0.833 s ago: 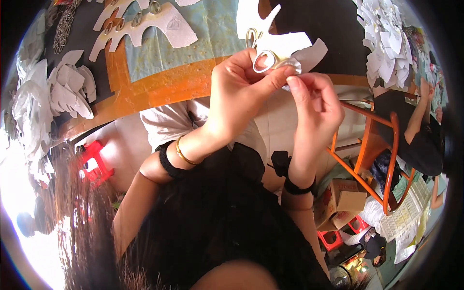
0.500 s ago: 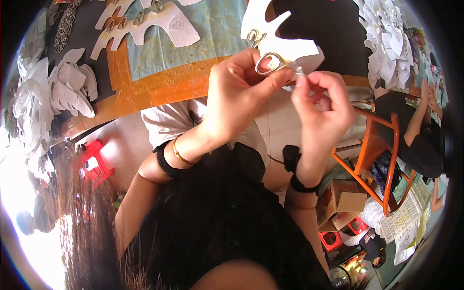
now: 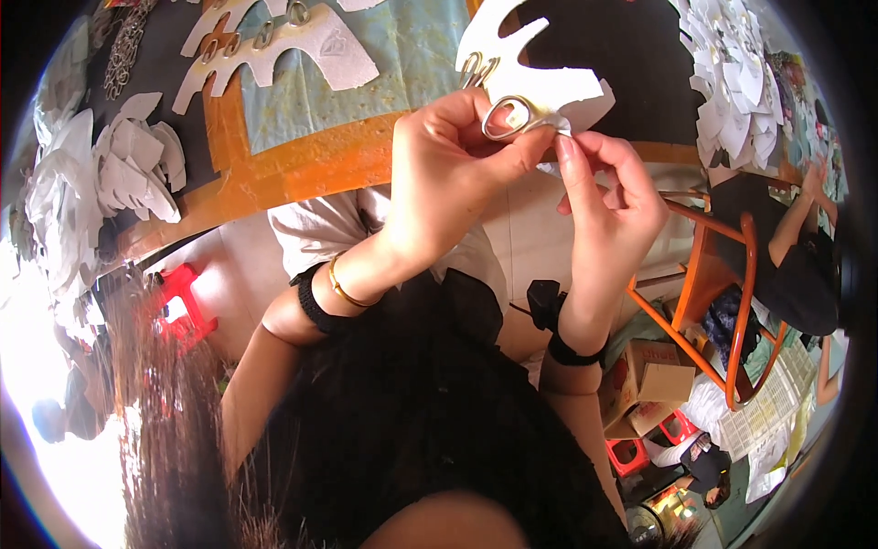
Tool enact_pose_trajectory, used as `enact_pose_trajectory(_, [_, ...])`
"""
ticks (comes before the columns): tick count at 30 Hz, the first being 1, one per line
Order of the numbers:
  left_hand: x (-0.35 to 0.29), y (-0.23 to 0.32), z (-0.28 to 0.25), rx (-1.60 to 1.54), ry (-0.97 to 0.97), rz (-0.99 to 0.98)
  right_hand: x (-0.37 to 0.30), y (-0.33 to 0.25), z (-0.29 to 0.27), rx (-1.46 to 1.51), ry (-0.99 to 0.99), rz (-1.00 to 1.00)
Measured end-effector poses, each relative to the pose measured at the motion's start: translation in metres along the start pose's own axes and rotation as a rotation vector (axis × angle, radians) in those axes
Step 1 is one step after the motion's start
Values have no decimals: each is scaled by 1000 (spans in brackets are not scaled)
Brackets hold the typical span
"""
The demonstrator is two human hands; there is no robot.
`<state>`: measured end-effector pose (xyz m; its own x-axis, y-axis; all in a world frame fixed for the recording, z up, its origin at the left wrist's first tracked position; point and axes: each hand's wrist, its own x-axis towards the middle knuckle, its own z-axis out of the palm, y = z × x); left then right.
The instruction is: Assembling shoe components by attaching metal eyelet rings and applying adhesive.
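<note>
A white cut-out piece with curved arms (image 3: 553,84) is at the table's front edge, its near side in my left hand (image 3: 434,178). My left thumb and fingers close around a large silver metal ring (image 3: 486,121) on that piece. Two smaller metal loops (image 3: 472,71) sit on its left part. My right hand (image 3: 617,197) is to the right, its thumb and forefinger pinched on a small whitish tip (image 3: 560,126) next to the ring; whether that is thread, film or fabric I cannot tell. Its other fingers are curled.
More white cut-outs with metal loops (image 3: 334,59) lie on the blue sheet (image 3: 402,55). White pieces are piled left (image 3: 137,156) and right (image 3: 732,91), near a metal chain (image 3: 125,50). An orange-framed chair (image 3: 745,302), cardboard box (image 3: 640,384), red stool (image 3: 187,302) and co-worker (image 3: 805,274) surround the table.
My right thumb has straightened and its pinch has shifted slightly left and up, closer to the ring. My left hand keeps its grip almost in place, and the white piece has tilted a little.
</note>
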<state>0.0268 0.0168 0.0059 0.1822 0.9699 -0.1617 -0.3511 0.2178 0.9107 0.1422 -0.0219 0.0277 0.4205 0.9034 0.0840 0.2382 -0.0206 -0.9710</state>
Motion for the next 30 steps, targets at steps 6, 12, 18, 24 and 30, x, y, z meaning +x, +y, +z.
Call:
enact_pose_trajectory(6, [3, 1, -2, -60, -12, 20, 4, -4, -4, 141, -76, 209])
enact_pose_trajectory(12, [4, 2, 1, -92, -55, -35, -4, 8, 1, 277, 34, 277])
enact_pose_trajectory(18, [0, -2, 1, -79, -54, -30, -6, 18, 6, 489, -58, 368])
enact_pose_trajectory(24, [-1, -1, -3, -27, -82, 2, -4, 13, 0, 543, -111, 439])
enact_pose_trajectory(30, [6, 4, -10, -247, -241, -213, -11, 20, 8, 267, 61, 94])
